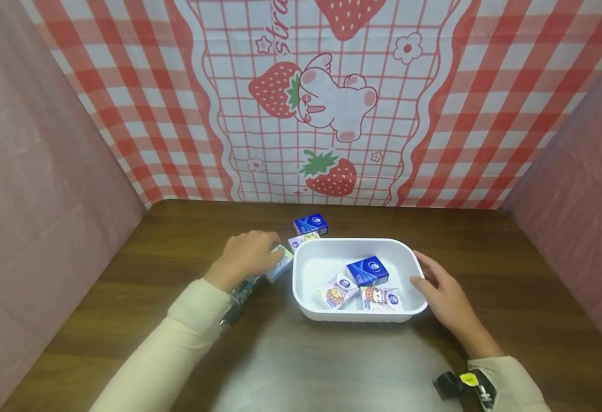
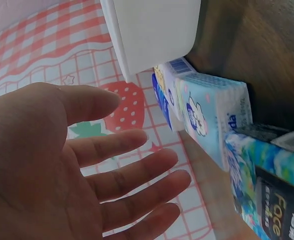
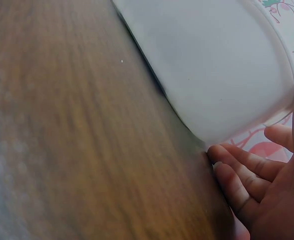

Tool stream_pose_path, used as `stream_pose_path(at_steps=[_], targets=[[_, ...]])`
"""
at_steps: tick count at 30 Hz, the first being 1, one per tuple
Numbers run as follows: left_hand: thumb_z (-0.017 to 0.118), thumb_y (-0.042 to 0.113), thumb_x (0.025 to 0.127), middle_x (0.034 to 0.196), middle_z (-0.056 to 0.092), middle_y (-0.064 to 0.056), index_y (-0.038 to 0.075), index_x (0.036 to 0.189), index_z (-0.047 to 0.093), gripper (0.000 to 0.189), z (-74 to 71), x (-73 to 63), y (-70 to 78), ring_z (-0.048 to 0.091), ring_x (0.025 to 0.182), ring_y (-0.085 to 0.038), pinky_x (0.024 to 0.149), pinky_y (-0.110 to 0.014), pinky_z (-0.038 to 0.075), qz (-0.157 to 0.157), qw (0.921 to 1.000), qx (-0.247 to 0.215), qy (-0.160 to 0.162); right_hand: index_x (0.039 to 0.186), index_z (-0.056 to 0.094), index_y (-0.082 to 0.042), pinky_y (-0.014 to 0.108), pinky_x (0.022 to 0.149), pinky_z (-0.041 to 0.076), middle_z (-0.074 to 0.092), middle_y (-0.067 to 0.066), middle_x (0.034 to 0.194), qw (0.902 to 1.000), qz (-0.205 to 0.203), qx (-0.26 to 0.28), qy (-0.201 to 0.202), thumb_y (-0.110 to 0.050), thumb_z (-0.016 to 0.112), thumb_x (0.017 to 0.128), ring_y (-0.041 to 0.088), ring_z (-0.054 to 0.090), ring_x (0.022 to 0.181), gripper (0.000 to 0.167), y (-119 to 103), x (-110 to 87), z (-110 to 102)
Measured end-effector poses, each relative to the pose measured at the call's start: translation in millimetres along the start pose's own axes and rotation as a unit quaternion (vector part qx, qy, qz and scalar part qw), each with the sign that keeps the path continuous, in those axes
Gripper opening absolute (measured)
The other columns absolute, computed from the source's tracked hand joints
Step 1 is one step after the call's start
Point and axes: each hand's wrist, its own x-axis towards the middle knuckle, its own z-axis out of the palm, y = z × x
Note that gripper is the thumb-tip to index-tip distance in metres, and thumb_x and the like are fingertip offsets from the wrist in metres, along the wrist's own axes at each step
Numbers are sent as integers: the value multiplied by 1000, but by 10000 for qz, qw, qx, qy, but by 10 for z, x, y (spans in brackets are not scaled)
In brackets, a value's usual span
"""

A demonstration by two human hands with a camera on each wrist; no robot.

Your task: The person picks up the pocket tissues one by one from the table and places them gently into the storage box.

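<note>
The left hand (image 1: 246, 254) has its fingers loosely spread, just beside a light-blue tissue pack (image 1: 280, 264) with ridged, folded sides. The right hand (image 1: 445, 294) grips the rim of a smooth, round-cornered white tub (image 1: 306, 312), thumb over the edge. Only the head view shows a blue pack (image 1: 367, 271) inside, left of the right fingers; only the left wrist view shows a boxy, multicoloured pack's (image 2: 267, 185) "Face" lettering, beyond the left fingertips.

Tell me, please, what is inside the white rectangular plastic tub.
The tub holds a blue box-shaped packet and two pale cartoon-printed packets. Anything beneath them is covered and cannot be seen.
</note>
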Motion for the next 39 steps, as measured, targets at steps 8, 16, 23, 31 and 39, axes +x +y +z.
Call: stream_pose_path(at_steps=[8, 16, 23, 31, 39], targets=[[59, 41, 95, 112, 70, -5, 12, 126, 68, 43, 4, -111, -59, 64, 99, -25, 81, -49, 53, -113, 9999, -76, -91, 156, 36, -13, 41, 84, 55, 51, 25, 141, 10000, -88, 41, 2, -30, 54, 103, 41, 57, 117, 58, 24, 1, 8], [58, 42, 96, 111, 70, -6, 12, 127, 68, 44, 49, -221, -138, 63, 96, -26, 77, -48, 53, -94, 9998, 177, -25, 156, 35, -13, 52, 90, 53, 47, 25, 146, 9999, -70, 81, -22, -31, 53, 103, 42, 55, 120, 59, 25, 0, 20], [58, 40, 95, 105, 70, -6, 12, 120, 69, 39, 67, -276, -196, 64, 90, -26, 70, -49, 52, -97, 9993, 374, 10, 156, 35, -13, 55, 90, 53, 48, 25, 146, 10000, -25, 66, -28, -31, 53, 103, 43, 55, 120, 59, 22, -5, 14], [60, 37, 94, 103, 69, -8, 9, 123, 67, 40, 74, -332, -249, 62, 86, -25, 67, -47, 51, -103, 9995, 281, -108, 156, 35, -12, 54, 89, 54, 48, 25, 145, 9999, -94, 45, 14, -30, 54, 103, 43, 55, 120, 59, 18, 3, -3], [61, 35, 94, 107, 69, -7, 12, 122, 69, 37, 120, -388, -285, 63, 92, -27, 69, -48, 51, -68, 9996, 281, -52, 156, 35, -13, 55, 89, 54, 47, 25, 147, 10000, -37, 86, -25, -31, 53, 103, 44, 55, 121, 59, 4, -2, -7]])
